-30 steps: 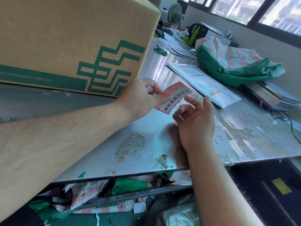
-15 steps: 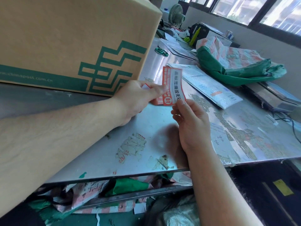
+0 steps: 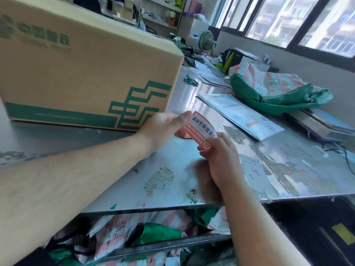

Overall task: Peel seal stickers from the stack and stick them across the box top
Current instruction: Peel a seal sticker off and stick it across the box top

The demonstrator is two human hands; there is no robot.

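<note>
Currently, centre frame: sticker stack (image 3: 179, 133) is pinched in L hand (image 3: 161, 127), thumb laid over its top edge, prob. so the backing is kept steady. Top seal sticker (image 3: 201, 129), red/white w/ printed characters, is clamped at its lower end by curled R hand (image 3: 221, 158); seems part-lifted, extent not clear. Both are held just above table (image 3: 172, 179), lower right of box (image 3: 86, 77). Box top is hardly seen from this angle. Mailer (image 3: 240, 114), green sack (image 3: 269, 93) and scissors (image 3: 191, 81) are laid right of hands; way to box is judged unblocked.
</note>
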